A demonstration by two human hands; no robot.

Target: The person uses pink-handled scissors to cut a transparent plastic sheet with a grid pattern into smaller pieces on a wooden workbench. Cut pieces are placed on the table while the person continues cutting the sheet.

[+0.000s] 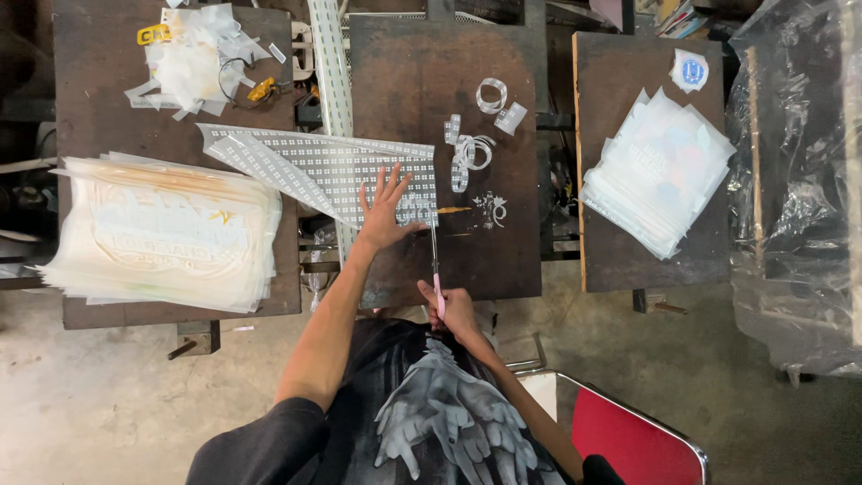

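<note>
My left hand (384, 205) lies flat with the fingers spread wide, pressing down on the patterned sheet (337, 166), a long pale strip printed with rows of small marks that runs from the upper left across the dark worktable (503, 260). My fingertips reach up onto the sheet, and its near right edge sits just under my palm and thumb.

My right hand (451, 310) is closed around the pink handles of the scissors (435, 260), low at the table's front edge. The blades point straight up from my knuckles toward the sheet's right end, just beside my left thumb; they seem to meet the sheet there, though they are too thin in this view for me to be sure.

Curled cut strips (471, 148) lie on the table past the scissors' tip. A thick stack of printed sheets (162, 238) sits well off to my left, another stack (660, 171) to my right.
</note>
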